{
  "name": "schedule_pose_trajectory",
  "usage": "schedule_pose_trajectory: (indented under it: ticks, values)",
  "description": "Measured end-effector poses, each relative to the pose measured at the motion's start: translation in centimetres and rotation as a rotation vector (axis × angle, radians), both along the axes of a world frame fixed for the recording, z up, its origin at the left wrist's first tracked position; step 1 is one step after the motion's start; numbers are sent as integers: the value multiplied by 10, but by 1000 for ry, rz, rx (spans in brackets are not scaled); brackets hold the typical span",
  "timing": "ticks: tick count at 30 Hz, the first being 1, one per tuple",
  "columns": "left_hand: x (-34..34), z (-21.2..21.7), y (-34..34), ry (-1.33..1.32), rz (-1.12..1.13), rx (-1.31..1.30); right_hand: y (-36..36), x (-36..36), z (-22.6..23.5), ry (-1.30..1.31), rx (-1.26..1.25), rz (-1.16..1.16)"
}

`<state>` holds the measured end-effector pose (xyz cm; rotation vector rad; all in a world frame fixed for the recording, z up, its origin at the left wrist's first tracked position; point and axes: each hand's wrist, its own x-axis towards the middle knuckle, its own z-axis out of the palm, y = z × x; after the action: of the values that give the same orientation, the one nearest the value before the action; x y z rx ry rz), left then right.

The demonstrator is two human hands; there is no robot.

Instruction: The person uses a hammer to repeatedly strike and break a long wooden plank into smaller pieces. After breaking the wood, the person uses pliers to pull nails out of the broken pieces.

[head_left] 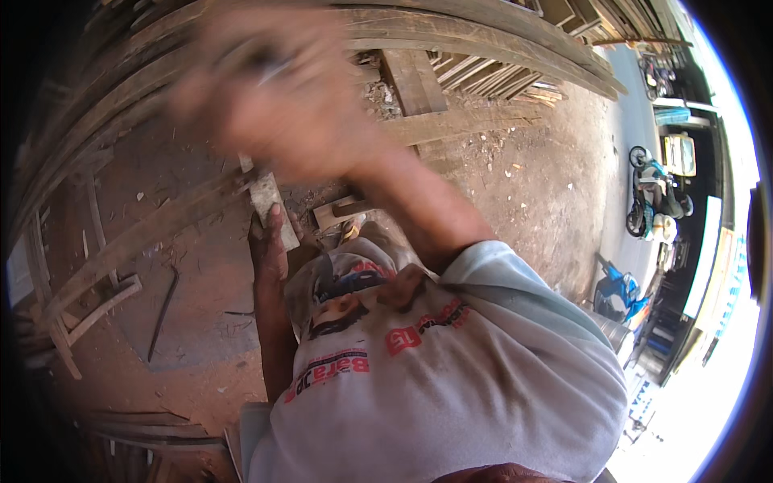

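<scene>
My left hand (268,241) grips a short, pale wooden block (264,193), its thumb resting along the face. That block meets the end of a long plank (153,225) slanting away to the lower left; whether the two are joined I cannot tell. Higher up and closer to the camera is my right hand (278,105), badly smeared by motion. It looks closed, with a dark spot and a shiny streak at its fingers, but what it holds cannot be made out. Parts of the block's upper end lie behind this hand.
Long beams (483,40) cross the far side, with stacked wood strips (491,76) below them. A wooden frame (101,298) stands at left, near a dark curved bar (163,314) on the ground. Motorbikes (656,193) are parked at right by the road.
</scene>
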<state>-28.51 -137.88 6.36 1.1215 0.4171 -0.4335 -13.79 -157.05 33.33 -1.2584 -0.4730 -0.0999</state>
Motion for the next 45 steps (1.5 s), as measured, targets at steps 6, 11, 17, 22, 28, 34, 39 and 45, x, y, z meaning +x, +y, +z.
schedule_pose_trajectory:
  ticks: [6,11,17,22,28,34,39,45]
  values:
    - [1,-5,-3,-110,-51,59,-192,-35,-82,103,607,-333]
    - [-3,-17,2,-94,-94,305,-187,-87,-82,-19,669,-422]
    - [0,61,-20,-11,-14,356,-194,-147,-26,-282,384,-432]
    - [46,79,-10,-399,-134,701,-168,-192,-45,-336,263,-808]
    - [164,121,-17,-695,-201,946,-151,-220,-63,-332,248,-933]
    - [317,126,7,-976,-385,1263,-128,-217,-56,-293,160,-1020]
    - [392,92,52,-843,-562,1710,-105,-210,-50,-266,110,-1092]
    - [256,110,-65,-1187,-830,1107,-88,-207,-49,-265,201,-1169]
